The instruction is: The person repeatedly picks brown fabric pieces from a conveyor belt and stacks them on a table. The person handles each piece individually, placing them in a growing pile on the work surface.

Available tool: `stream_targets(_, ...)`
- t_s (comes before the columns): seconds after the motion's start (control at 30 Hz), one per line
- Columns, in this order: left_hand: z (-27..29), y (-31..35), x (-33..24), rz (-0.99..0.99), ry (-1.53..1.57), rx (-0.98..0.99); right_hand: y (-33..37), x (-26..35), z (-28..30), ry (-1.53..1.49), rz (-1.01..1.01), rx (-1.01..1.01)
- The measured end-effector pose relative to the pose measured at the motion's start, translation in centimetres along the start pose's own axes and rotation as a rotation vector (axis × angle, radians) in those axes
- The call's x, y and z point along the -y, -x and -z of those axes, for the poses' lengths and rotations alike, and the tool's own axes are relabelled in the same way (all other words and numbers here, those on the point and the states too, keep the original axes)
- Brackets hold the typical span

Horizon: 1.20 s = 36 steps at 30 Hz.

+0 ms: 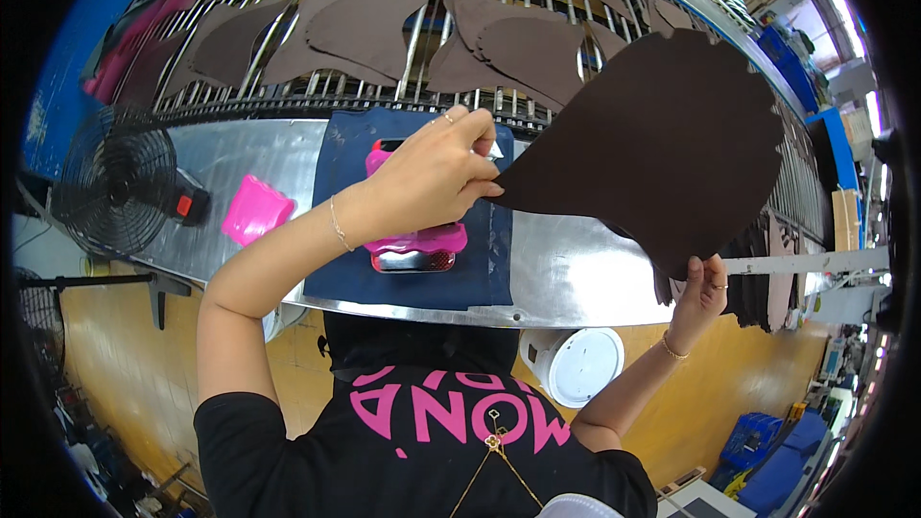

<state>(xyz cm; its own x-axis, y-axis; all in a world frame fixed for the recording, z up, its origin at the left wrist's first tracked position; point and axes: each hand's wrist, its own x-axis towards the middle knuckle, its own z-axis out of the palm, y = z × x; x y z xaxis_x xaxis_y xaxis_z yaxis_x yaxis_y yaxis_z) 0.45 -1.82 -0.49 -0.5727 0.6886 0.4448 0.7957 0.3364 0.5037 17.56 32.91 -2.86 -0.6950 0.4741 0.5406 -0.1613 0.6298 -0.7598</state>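
A large dark brown cut piece of leather-like sheet point(672, 134), with a notched rounded edge, is held up over the right part of the metal table. My left hand point(446, 168) pinches its narrow tip between thumb and fingers. Something small and whitish shows at those fingers, too little of it to name. At the lower edge of the piece, my right hand point(702, 297) grips with thumb and fingers. Below my left forearm, a pink-and-red object with a shiny metallic front point(413, 254) lies on a dark blue mat point(480, 278), partly hidden by that arm.
Beyond the table point(566, 269) runs a rack of metal bars point(419, 29) bearing several brown cut pieces point(360, 29). A black fan point(120, 177) and a pink plastic piece point(257, 209) are at left. More dark pieces point(753, 293) hang at right. A white lidded bucket point(585, 364) stands below.
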Motion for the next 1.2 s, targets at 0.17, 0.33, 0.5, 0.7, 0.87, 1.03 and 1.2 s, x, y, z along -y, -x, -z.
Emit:
stream_targets(0.17, 2.1, -5.2, -0.3, 0.054, 0.297, 0.165, -0.9, -0.1, 1.5, -0.026, -0.060, -0.124)
stream_targets(0.33, 5.5, -9.5, -2.1, 0.245, 0.459, 0.440, -2.0, 0.1, 1.2, -0.156, -0.068, -0.169)
stream_targets(0.5, 6.6, -12.3, -3.3, 0.148, 0.169, 0.466, -2.0, -1.6, 0.0, -0.224, -0.164, -0.087)
stream_targets(0.7, 5.1, -18.4, -6.9, -0.387, -0.621, -0.043, -4.3, -3.6, -4.1, 0.141, -0.164, -0.012)
stream_targets(0.87, 2.7, -24.3, -6.9, -0.707, -0.836, -0.206, -10.6, 0.0, -5.9, 0.675, 0.514, -0.373)
stream_targets(1.03, 1.4, -26.4, -5.5, -0.948, -0.932, -0.259, -11.9, 1.0, -7.7, 0.656, -0.063, 0.332)
stream_targets(1.2, 1.7, -25.3, -4.6, -1.022, -1.047, -0.302, -9.6, -0.4, -13.3, -0.149, -0.394, 0.390)
